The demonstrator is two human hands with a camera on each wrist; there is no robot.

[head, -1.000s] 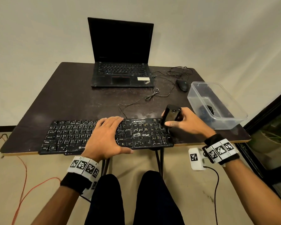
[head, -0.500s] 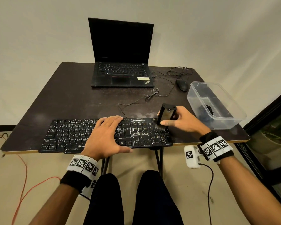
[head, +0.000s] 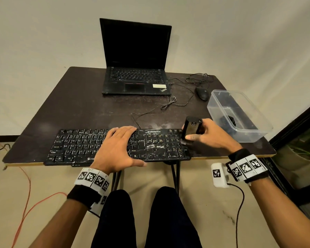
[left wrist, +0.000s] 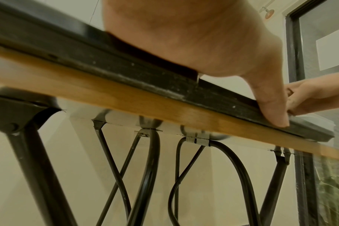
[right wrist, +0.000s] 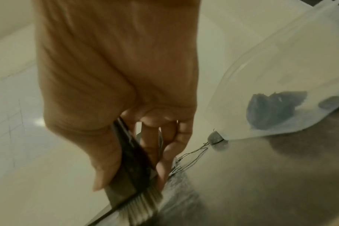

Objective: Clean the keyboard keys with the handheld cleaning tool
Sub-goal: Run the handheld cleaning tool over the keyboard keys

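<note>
Right hand (head: 210,136) fingers pinched the brush (head: 191,129) at the keyboard's (head: 75,145) right end; left hand (head: 115,149) lay flat, fingers spread.

Both forearms are bare, no sleeves at all. Each wrist has a black strap with a white band (head: 92,177) of square black-and-white tag markers wrapped round it; the right one's band (head: 245,167) shows three tags. Next to that right band there's a chunky white camera block (head: 219,175) with its own tag and a thin black cable (head: 239,208) hanging off it. Legs are in plain black trousers (head: 145,219).
</note>
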